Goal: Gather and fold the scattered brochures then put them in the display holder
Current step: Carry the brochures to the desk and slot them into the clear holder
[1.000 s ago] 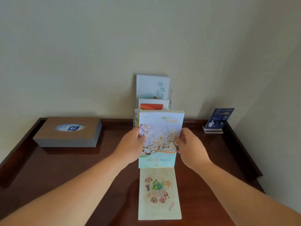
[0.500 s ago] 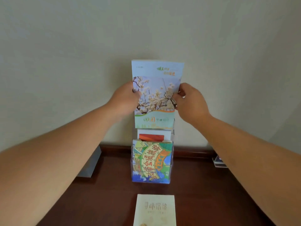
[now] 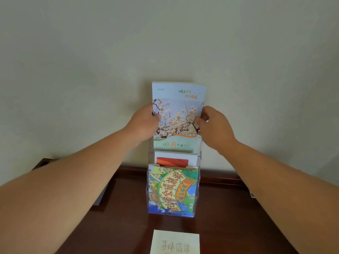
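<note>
Brochure (image 3: 178,114), glossy rectangle, pinched between hands (image 3: 145,123) (image 3: 214,125), clear tiered plastic holder (image 3: 198,198) below

We seem to be in a hotel or guesthouse room. A dark polished wooden desk (image 3: 119,226) with a raised rim (image 3: 220,176) stands against a plain cream wall (image 3: 91,70). At its far side a clear tiered display holder (image 3: 147,202) shows visitor leaflets: a blossom brochure (image 3: 178,118) in the far tier, a cartoon map brochure (image 3: 172,191) in front. Another cream brochure (image 3: 175,242) lies near us on the desk.
</note>
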The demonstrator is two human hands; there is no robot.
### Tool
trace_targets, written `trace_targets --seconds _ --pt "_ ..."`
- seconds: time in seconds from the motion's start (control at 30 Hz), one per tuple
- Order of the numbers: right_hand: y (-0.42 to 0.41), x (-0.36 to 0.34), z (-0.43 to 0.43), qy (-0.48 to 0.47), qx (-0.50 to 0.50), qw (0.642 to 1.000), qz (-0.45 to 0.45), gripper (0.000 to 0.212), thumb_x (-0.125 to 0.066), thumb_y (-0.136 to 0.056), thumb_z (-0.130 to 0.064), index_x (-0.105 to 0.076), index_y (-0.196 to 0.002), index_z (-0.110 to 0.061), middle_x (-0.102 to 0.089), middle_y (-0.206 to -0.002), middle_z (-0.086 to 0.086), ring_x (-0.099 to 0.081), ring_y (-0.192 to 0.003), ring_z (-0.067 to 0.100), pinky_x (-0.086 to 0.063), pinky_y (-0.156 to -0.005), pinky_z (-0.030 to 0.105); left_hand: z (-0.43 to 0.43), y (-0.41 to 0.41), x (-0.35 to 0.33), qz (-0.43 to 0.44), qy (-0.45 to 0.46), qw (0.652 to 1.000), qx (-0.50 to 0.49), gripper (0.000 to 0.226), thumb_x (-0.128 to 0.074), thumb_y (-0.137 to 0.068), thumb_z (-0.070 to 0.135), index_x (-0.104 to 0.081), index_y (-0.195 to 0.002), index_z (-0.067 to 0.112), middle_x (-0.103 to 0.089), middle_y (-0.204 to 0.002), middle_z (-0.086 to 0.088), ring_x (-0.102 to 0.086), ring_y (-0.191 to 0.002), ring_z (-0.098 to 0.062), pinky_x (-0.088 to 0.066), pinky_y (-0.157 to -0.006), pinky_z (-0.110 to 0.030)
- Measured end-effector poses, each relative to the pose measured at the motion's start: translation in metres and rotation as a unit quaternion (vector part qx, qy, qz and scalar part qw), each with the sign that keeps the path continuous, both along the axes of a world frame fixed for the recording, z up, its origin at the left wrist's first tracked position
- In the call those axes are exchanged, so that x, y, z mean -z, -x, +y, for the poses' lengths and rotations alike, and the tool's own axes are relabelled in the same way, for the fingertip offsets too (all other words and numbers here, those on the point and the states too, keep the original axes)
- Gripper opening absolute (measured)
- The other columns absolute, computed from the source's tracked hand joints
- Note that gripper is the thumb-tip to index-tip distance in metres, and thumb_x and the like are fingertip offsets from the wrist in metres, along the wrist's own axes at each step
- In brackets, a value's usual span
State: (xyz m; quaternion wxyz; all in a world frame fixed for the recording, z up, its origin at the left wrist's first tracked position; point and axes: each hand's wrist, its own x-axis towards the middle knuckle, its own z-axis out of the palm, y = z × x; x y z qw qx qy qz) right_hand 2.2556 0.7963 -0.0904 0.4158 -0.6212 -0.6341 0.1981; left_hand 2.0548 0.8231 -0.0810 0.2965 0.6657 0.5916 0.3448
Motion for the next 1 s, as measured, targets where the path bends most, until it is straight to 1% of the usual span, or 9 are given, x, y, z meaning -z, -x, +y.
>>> trace_targets --seconds 0.17,0.23,0.3,0.37,0.47,0.63,0.7,0.83,1.0 --pt "0.002 0.016 -0.003 0.019 0.0 1.0 0.01 0.008 -0.053 -0.096 -0.013 -0.06 -0.097 -0.011 -0.055 -0.078 -0.01 -0.064 -0.085 0.03 -0.056 -0.079 0.052 -0.001 0.005 0.015 0.008 0.018 1.0 0.014 0.021 -0.045 -0.101 0.018 -0.043 -0.082 0.01 -0.038 -0.071 -0.001 -0.037 -0.062 -0.016 -0.031 -0.053 -0.028" --pt "0.003 0.023 -0.004 0.027 0.005 1.0 -0.007 0.007 -0.053 -0.096 -0.014 -0.059 -0.096 -0.013 -0.056 -0.078 -0.011 -0.063 -0.084 0.028 -0.056 -0.078 0.05 -0.002 0.007 0.023 0.004 0.034 0.999 0.016 0.018 -0.046 -0.101 0.018 -0.051 -0.092 0.003 -0.046 -0.077 -0.004 -0.043 -0.066 -0.017 -0.036 -0.057 -0.028" --pt "0.004 0.032 -0.006 0.041 0.017 0.998 -0.035 0.007 -0.052 -0.096 -0.016 -0.058 -0.093 -0.017 -0.058 -0.08 -0.008 -0.064 -0.082 0.027 -0.055 -0.071 0.042 -0.005 0.007 0.035 -0.012 0.058 0.998 0.023 0.016 -0.047 -0.1 0.016 -0.058 -0.101 0.005 -0.056 -0.085 -0.008 -0.05 -0.072 -0.018 -0.043 -0.063 -0.032" --pt "0.005 0.042 -0.007 0.052 0.029 0.997 -0.043 0.007 -0.053 -0.095 -0.017 -0.057 -0.091 -0.019 -0.058 -0.078 -0.008 -0.062 -0.078 0.024 -0.046 -0.06 0.03 -0.007 0.006 0.047 -0.01 0.074 0.997 0.024 0.015 -0.048 -0.099 0.014 -0.063 -0.099 0.012 -0.064 -0.09 -0.009 -0.054 -0.072 -0.018 -0.044 -0.065 -0.033" --pt "0.006 0.057 -0.007 0.07 0.049 0.995 -0.044 0.002 -0.054 -0.095 -0.018 -0.055 -0.094 -0.019 -0.053 -0.074 -0.012 -0.054 -0.073 0.018 -0.035 -0.054 0.022 -0.007 0.005 0.062 0.009 0.094 0.995 0.015 0.018 -0.05 -0.096 0.01 -0.067 -0.1 0.007 -0.07 -0.098 -0.014 -0.058 -0.078 -0.021 -0.043 -0.069 -0.033" --pt "0.009 0.074 -0.009 0.111 0.061 0.99 -0.069 0.006 -0.053 -0.096 -0.019 -0.059 -0.097 -0.017 -0.064 -0.094 0.0 -0.056 -0.083 0.019 -0.042 -0.069 0.027 -0.005 0.003 0.073 0.05 0.107 0.993 0.015 0.026 -0.044 -0.095 0.01 -0.066 -0.107 0.015 -0.068 -0.101 -0.002 -0.062 -0.091 -0.023 -0.048 -0.075 -0.034" --pt "0.009 0.076 -0.008 0.118 0.066 0.988 -0.075 0.006 -0.053 -0.096 -0.019 -0.058 -0.093 -0.019 -0.066 -0.097 0.003 -0.056 -0.082 0.019 -0.041 -0.065 0.026 -0.003 0.003 0.073 0.052 0.112 0.992 0.021 0.029 -0.042 -0.094 0.009 -0.065 -0.112 0.014 -0.068 -0.106 -0.004 -0.062 -0.092 -0.025 -0.048 -0.074 -0.035" --pt "0.009 0.078 -0.007 0.131 0.085 0.984 -0.085 0.003 -0.053 -0.095 -0.02 -0.052 -0.096 -0.023 -0.065 -0.104 0.002 -0.052 -0.081 0.016 -0.031 -0.053 0.017 -0.002 0.003 0.074 0.078 0.116 0.99 0.028 0.024 -0.046 -0.095 0.016 -0.064 -0.109 0.012 -0.07 -0.106 -0.009 -0.064 -0.094 -0.028 -0.052 -0.082 -0.042" --pt "0.009 0.079 -0.006 0.136 0.093 0.982 -0.088 0.018 -0.051 -0.096 -0.017 -0.059 -0.112 -0.017 -0.065 -0.117 0.004 -0.05 -0.088 0.014 -0.035 -0.06 0.019 -0.001 0.002 0.073 0.085 0.117 0.989 0.027 0.017 -0.052 -0.092 0.018 -0.067 -0.098 0.013 -0.072 -0.101 -0.01 -0.067 -0.091 -0.027 -0.053 -0.081 -0.045"
